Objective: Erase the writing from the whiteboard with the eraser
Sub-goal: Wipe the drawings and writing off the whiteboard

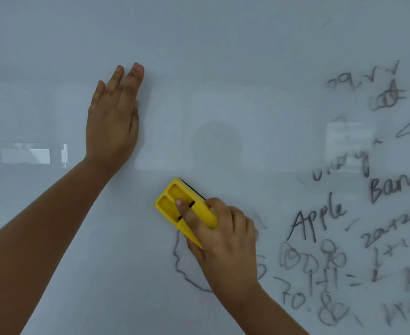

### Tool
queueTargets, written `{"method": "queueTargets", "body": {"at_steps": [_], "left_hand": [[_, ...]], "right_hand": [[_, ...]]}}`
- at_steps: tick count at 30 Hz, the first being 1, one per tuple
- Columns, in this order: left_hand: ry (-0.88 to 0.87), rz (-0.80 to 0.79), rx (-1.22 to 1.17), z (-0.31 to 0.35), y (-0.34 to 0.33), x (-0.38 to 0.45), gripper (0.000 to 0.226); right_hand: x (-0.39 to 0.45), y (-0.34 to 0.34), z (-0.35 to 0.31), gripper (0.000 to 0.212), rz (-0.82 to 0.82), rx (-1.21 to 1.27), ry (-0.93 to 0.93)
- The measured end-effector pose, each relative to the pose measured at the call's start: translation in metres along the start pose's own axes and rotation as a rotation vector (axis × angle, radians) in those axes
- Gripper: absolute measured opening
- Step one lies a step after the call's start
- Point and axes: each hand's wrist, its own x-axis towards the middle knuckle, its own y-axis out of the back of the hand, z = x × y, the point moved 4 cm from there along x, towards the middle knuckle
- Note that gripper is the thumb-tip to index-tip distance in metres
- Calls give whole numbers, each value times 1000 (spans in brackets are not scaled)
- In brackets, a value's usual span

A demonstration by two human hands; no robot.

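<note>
The whiteboard fills the whole view. A yellow eraser with a dark pad lies pressed against it at centre, tilted, and my right hand grips its lower right end with the index finger along its back. Black writing covers the right side: words such as "Apple", numbers and sums. A curved black scribble runs just below the eraser, partly hidden behind my right hand. My left hand lies flat on the board at upper left, fingers together, holding nothing.
The left and upper parts of the board carry only pale reflections of the room. The writing runs off the right and bottom edges of the view.
</note>
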Motion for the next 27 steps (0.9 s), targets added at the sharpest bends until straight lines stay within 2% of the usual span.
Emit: {"method": "queueTargets", "body": {"at_steps": [2,7,11,13,16,20,23,26,27], "left_hand": [[-8,-9,2,3,-1,1,54],[-16,-6,18,5,-1,0,54],[-20,-23,28,3,-1,0,51],[-27,-32,31,2,-1,0,51],[-35,-47,22,2,-1,0,52],[-27,-45,21,1,-2,0,53],[-29,-50,17,1,-1,-1,53],[-34,-56,19,2,0,-2,53],[-36,-57,22,1,1,-2,53]], "right_hand": [[-6,5,15,68,-2,7,-26],[21,17,25,71,73,68,-271],[-15,-10,-25,75,-41,34,-58],[-43,-17,-27,68,-28,60,-12],[-58,-11,-6,53,20,60,-100],[-39,-8,-2,57,8,38,-296],[-47,-20,-28,62,14,17,-191],[-68,-26,-34,30,67,22,-123],[-72,-23,-28,25,98,22,-128]]}}
